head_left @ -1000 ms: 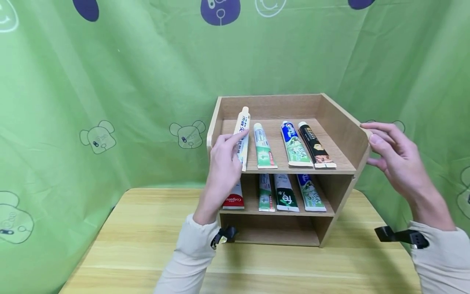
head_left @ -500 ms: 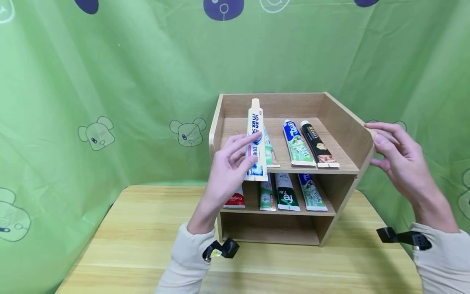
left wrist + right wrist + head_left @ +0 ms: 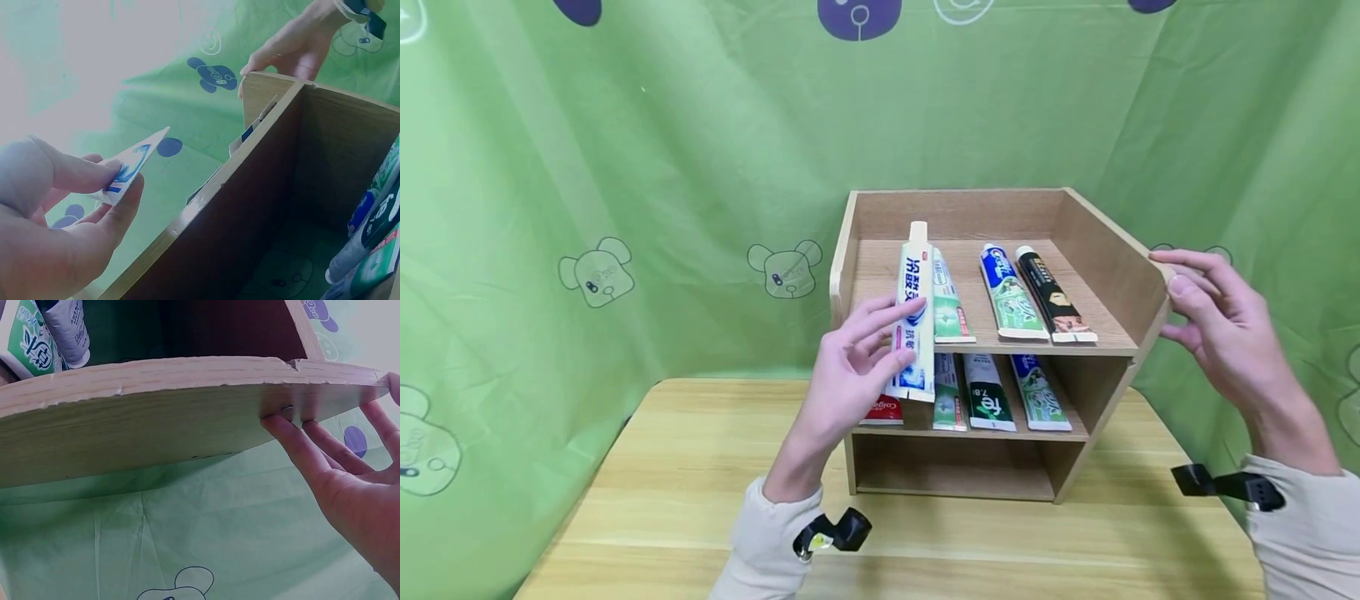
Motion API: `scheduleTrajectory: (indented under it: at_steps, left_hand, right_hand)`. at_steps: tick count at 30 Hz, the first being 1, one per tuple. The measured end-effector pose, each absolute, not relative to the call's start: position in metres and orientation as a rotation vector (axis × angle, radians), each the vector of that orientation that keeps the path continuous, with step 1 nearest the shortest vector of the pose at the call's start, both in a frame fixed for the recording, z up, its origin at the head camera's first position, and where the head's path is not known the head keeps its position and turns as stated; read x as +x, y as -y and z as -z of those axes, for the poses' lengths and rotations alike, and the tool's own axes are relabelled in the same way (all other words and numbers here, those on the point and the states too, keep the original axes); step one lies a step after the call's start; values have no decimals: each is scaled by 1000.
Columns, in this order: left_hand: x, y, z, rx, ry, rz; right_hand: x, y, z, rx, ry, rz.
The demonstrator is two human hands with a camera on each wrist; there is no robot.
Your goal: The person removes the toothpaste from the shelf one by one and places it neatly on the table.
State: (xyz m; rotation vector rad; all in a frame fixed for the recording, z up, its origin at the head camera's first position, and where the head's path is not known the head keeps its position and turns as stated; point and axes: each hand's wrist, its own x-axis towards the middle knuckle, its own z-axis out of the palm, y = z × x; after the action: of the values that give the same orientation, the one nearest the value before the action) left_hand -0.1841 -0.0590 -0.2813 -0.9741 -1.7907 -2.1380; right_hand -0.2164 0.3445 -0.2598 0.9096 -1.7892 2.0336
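Observation:
My left hand (image 3: 857,362) pinches a white toothpaste tube (image 3: 916,275) with blue lettering, cap end up, in front of the left part of the wooden shelf unit (image 3: 992,202). In the left wrist view the thumb and fingers grip the tube's flat end (image 3: 132,165). My right hand (image 3: 1225,325) holds the front edge of the unit's right side panel (image 3: 187,419), its fingertips on the outer face in the right wrist view. On the top tier lie a green-and-white tube (image 3: 951,304), a blue-and-green tube (image 3: 1011,292) and a black tube (image 3: 1054,296).
The middle tier carries a red-ended Colgate tube (image 3: 883,410), partly hidden, a green-and-white tube (image 3: 949,396), a dark green tube (image 3: 988,396) and a blue-and-green tube (image 3: 1039,396). The unit stands on a wooden table (image 3: 715,467) before a green curtain (image 3: 685,150).
My left hand has lifted the white tube from the top tier's left side, brought it out past the front edge, then lowered it slightly. The right hand keeps its hold on the side panel.

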Motion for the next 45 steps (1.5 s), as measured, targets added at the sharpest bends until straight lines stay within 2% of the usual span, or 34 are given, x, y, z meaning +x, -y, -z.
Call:
scheduleTrajectory:
  at_steps: [25, 34, 45]
  left_hand:
    - [-147, 91, 319, -954, 1801, 2321]
    - [-146, 92, 328, -963, 1741, 2311]
    - [-150, 116, 339, -963, 1720, 2137]
  right_hand:
    - [-227, -336, 263, 1001, 1741, -2060]
    - [-222, -343, 262, 985, 1724, -2080]
    - [-222, -347, 262, 998, 1740, -2078]
